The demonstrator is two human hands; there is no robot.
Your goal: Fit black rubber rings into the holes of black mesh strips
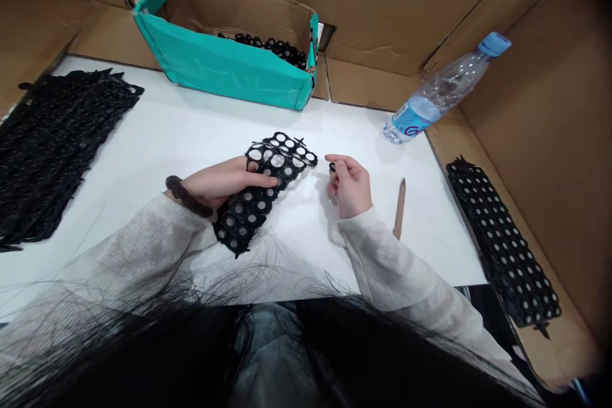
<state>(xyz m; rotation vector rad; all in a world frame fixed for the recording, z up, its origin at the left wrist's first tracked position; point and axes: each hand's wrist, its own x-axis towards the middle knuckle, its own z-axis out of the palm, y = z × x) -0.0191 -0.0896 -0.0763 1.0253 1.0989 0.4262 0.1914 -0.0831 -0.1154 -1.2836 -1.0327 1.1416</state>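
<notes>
A black sheet of joined rings, some with pale discs in them, lies tilted across the white work surface. My left hand grips it at its left edge, thumb on top. Through the rings at its far end the white background shows. A short way to the right, my right hand pinches a small black ring between thumb and fingertips, apart from the sheet. A pencil-like brown stick lies right of that hand.
At the back stands a turquoise-sided cardboard box with loose black rings inside. Stacked black sheets lie at left; another perforated stack rests at right. A water bottle leans back right. Cardboard walls surround the table.
</notes>
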